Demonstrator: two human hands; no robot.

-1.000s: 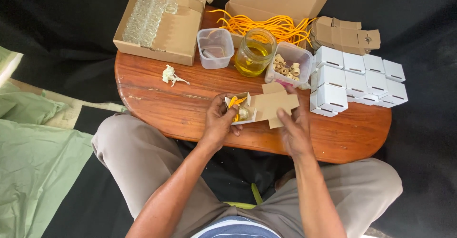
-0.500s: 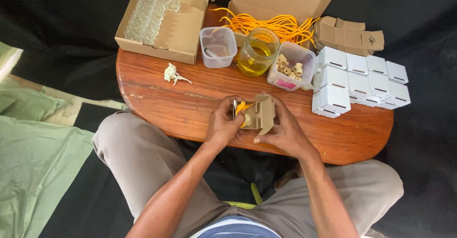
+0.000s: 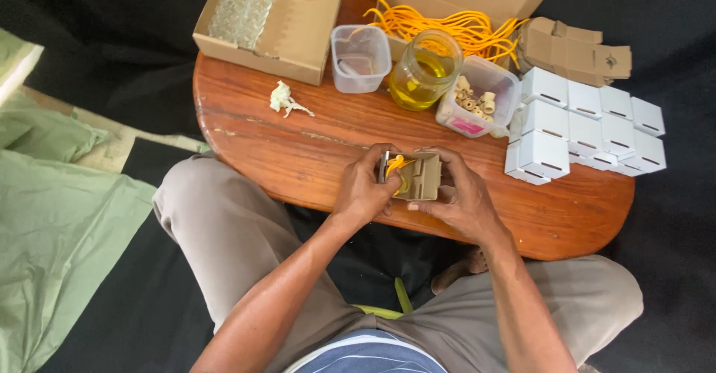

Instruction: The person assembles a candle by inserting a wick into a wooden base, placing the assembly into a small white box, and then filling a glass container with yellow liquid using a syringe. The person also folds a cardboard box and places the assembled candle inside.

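Your left hand [image 3: 363, 190] and right hand [image 3: 459, 198] meet over the near edge of the bench [image 3: 298, 157], both clenched on a small tan box [image 3: 422, 177] held just above the wood. Your left fingers wrap the box's left side, where a yellow cord [image 3: 395, 165] sticks out of it beside a small dark piece you pinch there; what that piece is cannot be told. Your right fingers curl around the box's right side and underneath it. Just beyond your hands stand a clear tub [image 3: 360, 57], a glass jar [image 3: 425, 71] of yellow liquid and a second tub [image 3: 477, 95] holding small pale rolls, close together in a row. To the right of these a cluster of white boxes [image 3: 582, 127] sits packed side by side, with flat tan blanks [image 3: 570, 48] behind them. A heap of yellow cords [image 3: 440, 24] lies at the far edge in front of an open carton. At far left a shallow carton [image 3: 272, 33] holds bubble wrap, and a crumpled pale scrap [image 3: 283, 98] lies alone near it.
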